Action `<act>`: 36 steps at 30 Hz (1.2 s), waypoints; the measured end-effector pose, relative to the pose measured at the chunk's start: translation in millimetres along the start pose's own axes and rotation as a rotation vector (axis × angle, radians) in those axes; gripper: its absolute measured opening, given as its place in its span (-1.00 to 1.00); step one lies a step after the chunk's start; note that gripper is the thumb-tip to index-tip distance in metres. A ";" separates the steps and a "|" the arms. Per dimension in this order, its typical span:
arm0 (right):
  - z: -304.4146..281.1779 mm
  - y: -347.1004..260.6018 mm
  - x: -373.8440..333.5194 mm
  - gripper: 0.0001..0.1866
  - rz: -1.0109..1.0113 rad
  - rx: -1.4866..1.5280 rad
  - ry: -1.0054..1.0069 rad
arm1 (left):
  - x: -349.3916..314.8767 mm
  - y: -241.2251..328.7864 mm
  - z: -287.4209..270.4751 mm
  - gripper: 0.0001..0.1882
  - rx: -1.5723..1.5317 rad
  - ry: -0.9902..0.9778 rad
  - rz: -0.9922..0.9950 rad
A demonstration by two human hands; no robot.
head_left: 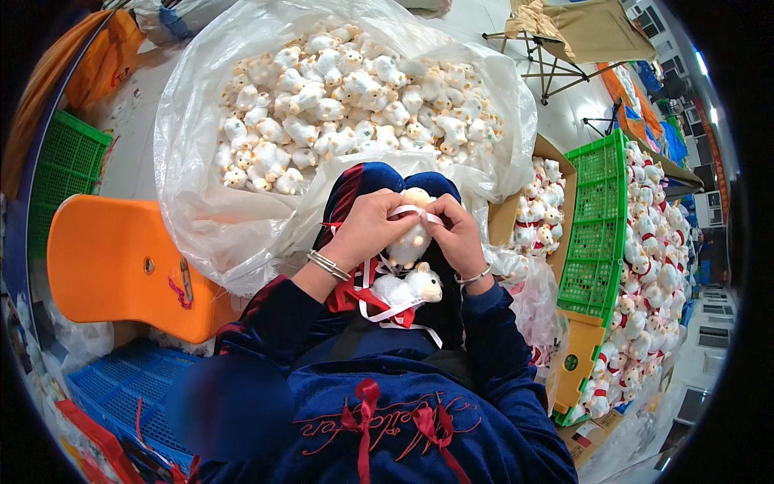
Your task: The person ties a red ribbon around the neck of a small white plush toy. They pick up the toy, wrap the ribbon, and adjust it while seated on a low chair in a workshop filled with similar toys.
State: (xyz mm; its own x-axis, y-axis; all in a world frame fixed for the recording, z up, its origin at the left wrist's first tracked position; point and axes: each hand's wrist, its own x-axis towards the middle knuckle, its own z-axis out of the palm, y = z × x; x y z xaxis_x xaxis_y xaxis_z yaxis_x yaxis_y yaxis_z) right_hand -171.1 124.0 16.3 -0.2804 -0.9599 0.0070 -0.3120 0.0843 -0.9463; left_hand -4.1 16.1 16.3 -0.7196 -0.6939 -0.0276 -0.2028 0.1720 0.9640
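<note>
A small white plush animal [409, 244] rests upright between my knees, held between both hands. My left hand [369, 229] is closed, its fingertips pinching a pale ribbon [407, 210] that runs across the plush near its head. Fingers of my right hand [456, 239] pinch the same ribbon from the other side. Whether the ribbon is knotted cannot be told, as fingertips cover part of it. Below, on my lap, a second white plush animal [407, 287] lies on its side among loose white and red ribbons [343, 296].
Ahead, a big clear plastic bag [193, 161] holds many white plush animals. To the right stand a cardboard box [501, 222] and green crate [592, 234] with ribboned plush. An orange chair [105, 266] with small scissors [186, 281] and a blue crate [121, 387] are left.
</note>
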 end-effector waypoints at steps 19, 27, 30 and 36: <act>-1.4 -10.8 16.6 -0.91 -0.022 -0.001 -0.014 | 14.7 -8.7 10.3 -0.84 -0.033 -0.043 0.101; -10.5 -18.4 20.8 -0.82 0.187 0.362 -0.012 | 8.9 -1.9 19.1 -0.84 -0.022 0.067 0.075; -13.2 -19.2 23.3 -0.80 0.121 -0.020 -0.049 | 9.3 -5.4 19.4 -0.84 -0.017 0.066 0.072; -9.3 -22.0 28.7 -0.90 0.233 0.097 0.007 | 6.3 -8.2 17.7 -0.86 -0.067 0.089 0.134</act>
State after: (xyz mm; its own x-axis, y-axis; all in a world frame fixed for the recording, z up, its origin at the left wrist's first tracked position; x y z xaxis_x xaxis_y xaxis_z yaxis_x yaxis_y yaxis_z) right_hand -180.7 97.1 40.4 -0.3409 -0.9157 -0.2129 -0.1495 0.2764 -0.9493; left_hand -18.8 22.6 3.5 -0.6750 -0.7275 0.1231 -0.0624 0.2224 0.9729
